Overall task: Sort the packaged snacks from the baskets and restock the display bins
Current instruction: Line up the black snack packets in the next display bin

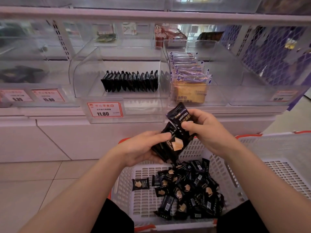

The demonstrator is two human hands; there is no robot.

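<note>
packets (175, 143): glossy black film | bin (117, 91): clear smooth plastic | basket (127, 187): white perforated plastic

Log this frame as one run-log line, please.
left hand: holds black snack packets | right hand: pinches top packet | white plastic basket: packets remain | clear display bin: part-filled

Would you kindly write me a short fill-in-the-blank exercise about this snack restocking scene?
1. Both hands, the left hand and the right hand, hold black packets printed with the word ____.
2. The loose packets lie in a white ____ on the floor.
3. The price tag on the clear bin with the upright row of packets reads ____.

Missing words: DRYCAKE; basket; 11.80
</note>
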